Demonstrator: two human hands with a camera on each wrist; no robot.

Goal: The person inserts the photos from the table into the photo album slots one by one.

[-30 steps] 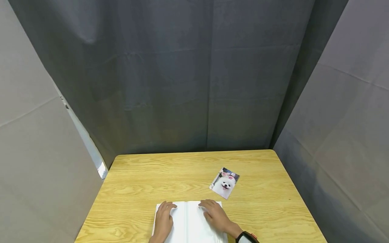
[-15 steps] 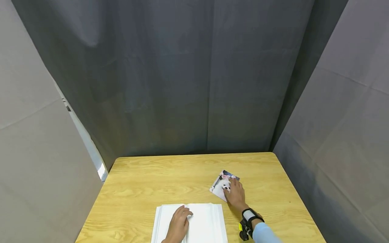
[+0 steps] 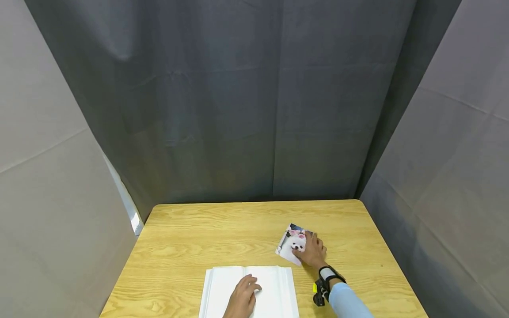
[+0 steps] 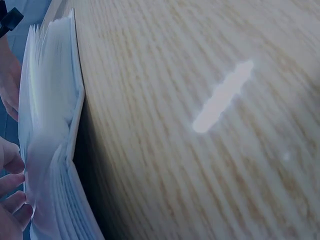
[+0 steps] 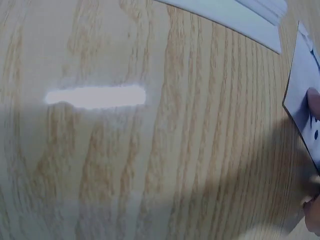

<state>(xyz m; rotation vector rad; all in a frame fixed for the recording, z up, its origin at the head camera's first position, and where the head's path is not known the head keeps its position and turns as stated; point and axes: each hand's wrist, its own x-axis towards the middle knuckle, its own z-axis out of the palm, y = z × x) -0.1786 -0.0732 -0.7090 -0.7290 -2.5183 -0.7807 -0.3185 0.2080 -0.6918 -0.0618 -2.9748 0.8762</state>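
Note:
An open white-paged album (image 3: 274, 291) lies at the table's near edge, its two blank pages facing up. My left hand (image 3: 242, 297) rests on it near the centre fold, with fingers loosely bent. From the left wrist view, fingertips (image 4: 22, 215) touch the upper side of the thick, sleeve-like pages (image 4: 50, 95). Beyond the album to the right is a photo (image 3: 287, 251) of a white fluffy dog with pink flowers. My right hand (image 3: 315, 251) pinches its right edge. In the right wrist view the thumb (image 5: 314, 102) lies on top of the photo, with a finger past its edge.
The wood-grain table (image 3: 191, 234) is bounded by a dark grey curtain (image 3: 222, 132) behind and pale fabric panels (image 3: 449, 176) at the sides. A black strap with a small camera (image 3: 319, 297) hangs at the right wrist, close over the table.
My right hand has left the album's right page, reached forward to the photo and taken hold of its right edge. The left hand has slid right, from the left page toward the fold.

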